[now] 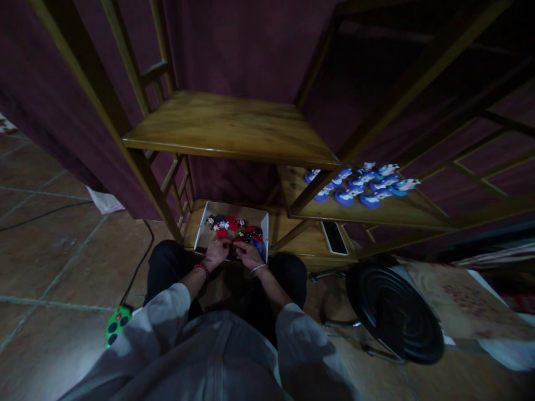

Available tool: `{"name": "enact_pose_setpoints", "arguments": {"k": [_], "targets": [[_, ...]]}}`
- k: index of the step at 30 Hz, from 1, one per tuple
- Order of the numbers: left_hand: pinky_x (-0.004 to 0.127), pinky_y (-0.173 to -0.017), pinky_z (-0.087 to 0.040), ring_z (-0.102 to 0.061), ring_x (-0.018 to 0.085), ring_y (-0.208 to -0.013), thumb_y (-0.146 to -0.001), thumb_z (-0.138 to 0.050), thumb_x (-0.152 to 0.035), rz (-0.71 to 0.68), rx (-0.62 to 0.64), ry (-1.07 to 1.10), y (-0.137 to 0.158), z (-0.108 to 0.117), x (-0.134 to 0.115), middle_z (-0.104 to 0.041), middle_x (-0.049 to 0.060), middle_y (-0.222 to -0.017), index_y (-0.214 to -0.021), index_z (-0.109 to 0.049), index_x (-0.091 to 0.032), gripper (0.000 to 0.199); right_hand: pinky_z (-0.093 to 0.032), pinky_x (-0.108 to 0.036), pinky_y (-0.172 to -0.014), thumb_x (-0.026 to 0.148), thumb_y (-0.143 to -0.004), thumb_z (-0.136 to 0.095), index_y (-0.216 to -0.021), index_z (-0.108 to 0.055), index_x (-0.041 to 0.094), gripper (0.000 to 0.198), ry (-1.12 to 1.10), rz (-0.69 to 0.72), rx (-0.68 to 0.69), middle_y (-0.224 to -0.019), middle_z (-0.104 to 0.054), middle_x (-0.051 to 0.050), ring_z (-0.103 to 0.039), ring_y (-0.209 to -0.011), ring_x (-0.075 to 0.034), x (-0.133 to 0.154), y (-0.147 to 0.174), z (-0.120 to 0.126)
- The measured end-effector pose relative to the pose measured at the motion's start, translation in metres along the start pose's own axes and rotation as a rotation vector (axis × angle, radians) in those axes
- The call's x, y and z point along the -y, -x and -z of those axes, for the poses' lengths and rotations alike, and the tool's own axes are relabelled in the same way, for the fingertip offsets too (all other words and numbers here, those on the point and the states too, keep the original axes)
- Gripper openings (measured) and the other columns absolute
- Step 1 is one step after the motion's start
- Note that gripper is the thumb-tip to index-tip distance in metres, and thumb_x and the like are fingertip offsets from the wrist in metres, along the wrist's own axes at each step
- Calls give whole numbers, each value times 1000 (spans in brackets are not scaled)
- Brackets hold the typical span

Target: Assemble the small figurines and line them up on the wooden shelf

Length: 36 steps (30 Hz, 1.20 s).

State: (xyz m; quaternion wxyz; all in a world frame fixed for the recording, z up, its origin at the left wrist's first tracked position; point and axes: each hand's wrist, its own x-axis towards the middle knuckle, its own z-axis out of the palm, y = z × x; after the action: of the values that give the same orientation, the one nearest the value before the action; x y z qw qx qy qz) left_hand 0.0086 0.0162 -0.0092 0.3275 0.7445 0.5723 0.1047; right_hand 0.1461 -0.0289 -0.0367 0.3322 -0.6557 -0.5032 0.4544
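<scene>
A shallow cardboard box with white edges sits on the lowest wooden shelf, in front of my knees. Inside it lie small figurines in red, black and white, with a second cluster of dark, red and blue figurines on the right. My left hand, with a red bead bracelet at the wrist, is over the box's near part with its fingers bent inward. Close beside it, my right hand has its fingers pinched together. Whatever lies between the fingertips is too small and dark to make out.
A wooden shelf board overhangs the box. Several blue-purple figurines stand on the shelf to the right, above a white-rimmed dark tray. A black round stool stands right; a green power strip and cable lie left.
</scene>
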Motion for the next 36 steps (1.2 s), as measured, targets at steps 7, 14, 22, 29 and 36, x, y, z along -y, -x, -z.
{"name": "enact_pose_setpoints", "arguments": {"k": [7,14,22,29,36], "targets": [[25,-88,-41,-54,16,-99,-75,-51,-19,-150,23,-157,9,-2,-5,-62,2,-105,-101,-61,-22,28,-52,-27,-74,17,-76,-46,-94,-64,21,26,180,107,-135,-90,-68,0,-64,-75,-13,-9,-2,10],[26,-89,-40,-51,16,-101,-74,-52,-19,-155,-25,-217,10,-8,-3,-60,2,-105,-101,-59,-24,29,-49,-28,-80,12,-74,-46,-89,-65,22,27,317,144,-335,-89,-69,0,-64,-81,-14,-17,1,18],[27,-89,-39,-48,18,-105,-73,-52,-23,-105,-57,-233,10,-10,-3,-58,3,-103,-99,-59,-24,27,-49,-27,-80,10,-73,-45,-89,-65,19,27,362,182,-386,-91,-68,-3,-62,-84,-15,-10,6,18],[28,-90,-38,-45,18,-107,-72,-51,-21,-91,-72,-241,13,-8,-8,-57,4,-103,-97,-60,-23,26,-48,-30,-81,8,-68,-47,-92,-65,19,33,399,179,-485,-87,-66,-4,-60,-83,-16,-16,4,18],[27,-91,-38,-47,17,-104,-72,-48,-16,-116,-47,-220,13,-9,-6,-57,3,-105,-98,-60,-23,29,-47,-29,-81,8,-66,-50,-96,-64,18,35,428,96,-510,-88,-63,-5,-58,-83,-17,-17,5,17]]}}
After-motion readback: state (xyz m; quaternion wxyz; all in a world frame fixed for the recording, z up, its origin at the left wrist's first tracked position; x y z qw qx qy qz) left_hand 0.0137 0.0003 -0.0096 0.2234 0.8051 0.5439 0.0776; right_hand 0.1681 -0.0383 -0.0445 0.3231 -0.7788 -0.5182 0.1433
